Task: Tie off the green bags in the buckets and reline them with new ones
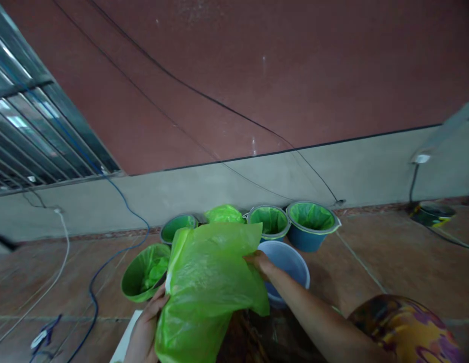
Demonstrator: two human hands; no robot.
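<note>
A translucent green plastic bag (pixel 215 262) is spread out in front of me, nearly flat and lightly creased. My left hand (pixel 153 308) grips its left edge, thumb and fingers closed on the plastic near a small white patch. On the other side my right hand (pixel 258 263) pinches the bag's right edge, and some of its fingers are hidden. Just behind and below the right forearm stands a pale blue bucket (pixel 303 269). Left of the bag is a green bin (pixel 125 287) with crumpled green plastic in it.
Two blue buckets (pixel 305 241) (pixel 270 236) lined with green bags stand by the wall, near a dark green bin (pixel 167 233) and bunched green plastic (pixel 224 214). A blue cable (pixel 94 282) crosses the tiled floor. A tin (pixel 433 214) sits far right; a patterned cloth (pixel 412 330) covers a knee.
</note>
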